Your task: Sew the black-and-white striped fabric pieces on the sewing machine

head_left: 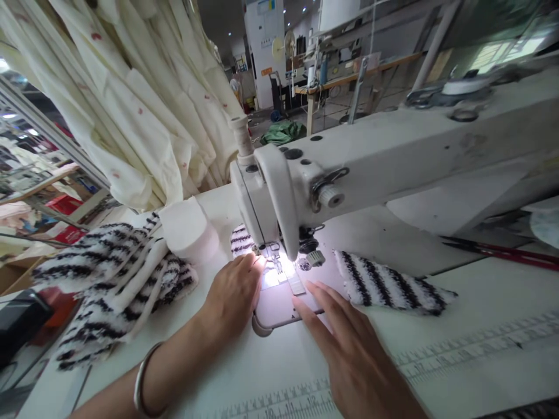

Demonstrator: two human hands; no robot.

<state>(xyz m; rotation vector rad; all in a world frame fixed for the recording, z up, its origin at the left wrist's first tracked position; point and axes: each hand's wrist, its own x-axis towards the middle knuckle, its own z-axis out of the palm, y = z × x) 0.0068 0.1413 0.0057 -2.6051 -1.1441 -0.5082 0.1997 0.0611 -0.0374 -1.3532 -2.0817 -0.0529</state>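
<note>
Along the near edge of the desk (271,366) run ruler markings (288,407), with the right forearm across them. The right hand (343,329) is loosely spread, palm down, its index and middle fingertips reaching onto the metal plate (277,308) of the sewing machine (393,166); nothing shows in its grasp. The left forearm comes in from the lower left, a silver bracelet (138,381) around it. The left hand (233,294) is curled, fingers close together and fingertips just beside the lit needle area; whether they pinch anything cannot be told. A small striped cloth piece (241,240) lies just beyond those fingertips, partly hidden by the hand and the machine head.

To the right of the plate, a pointed black-and-white striped piece (388,282) lies flat on the desk. Over on the left side sits a heap of striped cloth (91,326) with pale strips across it, and between the heap and the machine is a white stack (187,230). A red-handled tool (502,251) with dark tips lies at the far right.

Beyond the desk, cream cloth (144,105) with small red marks hangs in folds. Farther off are a green cloth (283,132) on the floor, a wooden-edged desk (371,73) carrying thread spools, and a white pillar (266,52).
</note>
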